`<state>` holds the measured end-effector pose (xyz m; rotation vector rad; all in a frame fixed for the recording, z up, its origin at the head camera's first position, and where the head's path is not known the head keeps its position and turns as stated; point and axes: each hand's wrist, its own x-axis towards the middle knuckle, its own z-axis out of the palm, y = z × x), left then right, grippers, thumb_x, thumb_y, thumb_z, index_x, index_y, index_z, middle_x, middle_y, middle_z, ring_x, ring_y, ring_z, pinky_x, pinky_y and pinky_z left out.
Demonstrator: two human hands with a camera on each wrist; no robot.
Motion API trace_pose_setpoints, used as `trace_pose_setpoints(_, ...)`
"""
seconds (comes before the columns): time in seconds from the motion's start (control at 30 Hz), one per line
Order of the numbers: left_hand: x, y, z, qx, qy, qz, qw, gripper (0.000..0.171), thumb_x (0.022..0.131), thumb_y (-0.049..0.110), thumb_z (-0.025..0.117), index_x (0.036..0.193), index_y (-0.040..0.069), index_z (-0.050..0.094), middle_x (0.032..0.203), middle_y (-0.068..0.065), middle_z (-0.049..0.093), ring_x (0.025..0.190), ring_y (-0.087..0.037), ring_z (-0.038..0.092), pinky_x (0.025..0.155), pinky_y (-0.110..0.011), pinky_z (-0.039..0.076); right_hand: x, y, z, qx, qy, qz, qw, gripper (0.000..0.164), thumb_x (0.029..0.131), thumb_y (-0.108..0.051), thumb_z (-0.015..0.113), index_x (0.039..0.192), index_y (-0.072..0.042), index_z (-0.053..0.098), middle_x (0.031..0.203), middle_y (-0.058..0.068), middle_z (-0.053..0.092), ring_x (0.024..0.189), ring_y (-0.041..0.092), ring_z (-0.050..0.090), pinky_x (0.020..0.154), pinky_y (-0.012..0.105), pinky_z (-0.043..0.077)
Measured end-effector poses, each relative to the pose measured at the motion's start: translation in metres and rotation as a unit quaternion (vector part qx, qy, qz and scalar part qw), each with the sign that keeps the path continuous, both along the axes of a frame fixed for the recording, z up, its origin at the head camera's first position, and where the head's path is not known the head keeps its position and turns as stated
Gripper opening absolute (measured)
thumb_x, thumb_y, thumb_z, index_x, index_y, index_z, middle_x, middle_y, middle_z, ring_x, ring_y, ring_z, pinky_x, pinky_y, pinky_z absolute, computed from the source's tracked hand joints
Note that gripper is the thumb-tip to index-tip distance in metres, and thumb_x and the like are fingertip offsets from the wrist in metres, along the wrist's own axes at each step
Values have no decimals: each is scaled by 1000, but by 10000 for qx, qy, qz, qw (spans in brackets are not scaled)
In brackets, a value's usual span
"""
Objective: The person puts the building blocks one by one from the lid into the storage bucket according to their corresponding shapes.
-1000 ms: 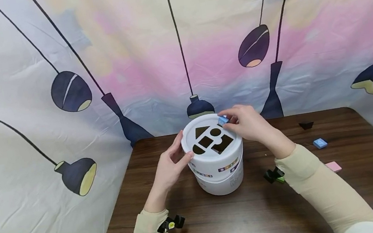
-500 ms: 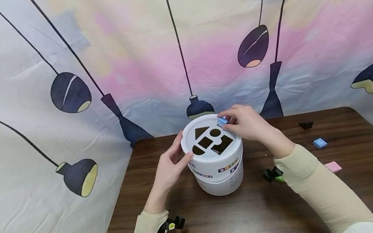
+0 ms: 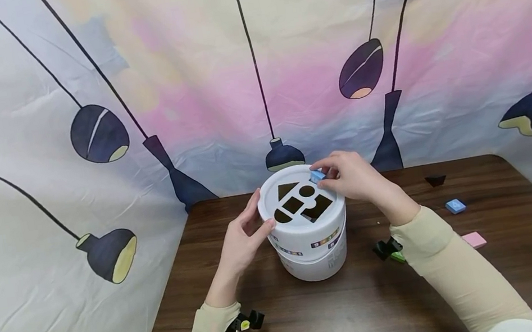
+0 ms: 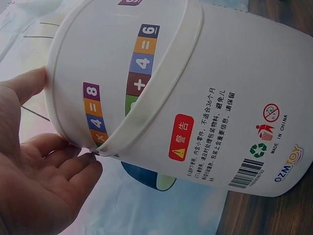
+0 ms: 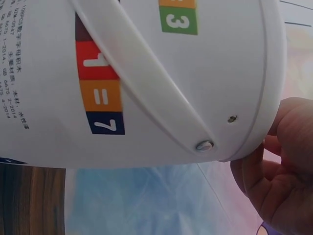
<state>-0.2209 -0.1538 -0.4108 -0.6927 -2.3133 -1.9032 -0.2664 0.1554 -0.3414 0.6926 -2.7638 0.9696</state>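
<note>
A white toy bucket [image 3: 313,267] with printed sums stands on the table, its lid [image 3: 274,187] cut with several shaped holes. My left hand [image 3: 240,243] holds it at the left of the rim, thumb on the near edge and fingers round the side. At the lid's back right, my right hand [image 3: 351,176] pinches a small blue block [image 3: 317,176] between thumb and fingers, right at a hole that it and the hand mostly cover. The right wrist view shows the bucket handle [image 5: 146,78] and the curled fingers [image 5: 252,174], but the block is hidden there.
On the right of the brown table [image 3: 329,321] lie a black block [image 3: 435,181], another blue block [image 3: 455,206] and a pink block [image 3: 474,240]. A green block [image 3: 398,257] peeks out by the right wrist's camera. Behind the table hangs a lamp-printed cloth [image 3: 213,82].
The blue block has turned slightly at the hole, covering the dark sliver that showed beside it earlier. Both hands keep nearly the same places, and the head view has shifted a little.
</note>
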Motion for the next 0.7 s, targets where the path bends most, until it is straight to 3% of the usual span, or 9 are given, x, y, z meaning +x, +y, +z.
trace_pose_setpoints(0.3,-2,0,-2,111,10,-65,9999,73,101,9,75,165,8,40,172,-9,34,155,-20,38,120,-35,37,0,0,-2,9,92,-22,10000,39,97,-13,80,136,-8,75,111,12,70,99,29,69,85,47,58)
trace_pose_setpoints(0.7,-2,0,-2,240,-32,-118,9996,73,101,7,75,164,7,40,172,-9,33,155,-20,37,118,-28,37,2,0,-2,-89,43,-81,9999,39,97,-12,80,135,-7,75,111,12,69,99,29,68,86,47,58)
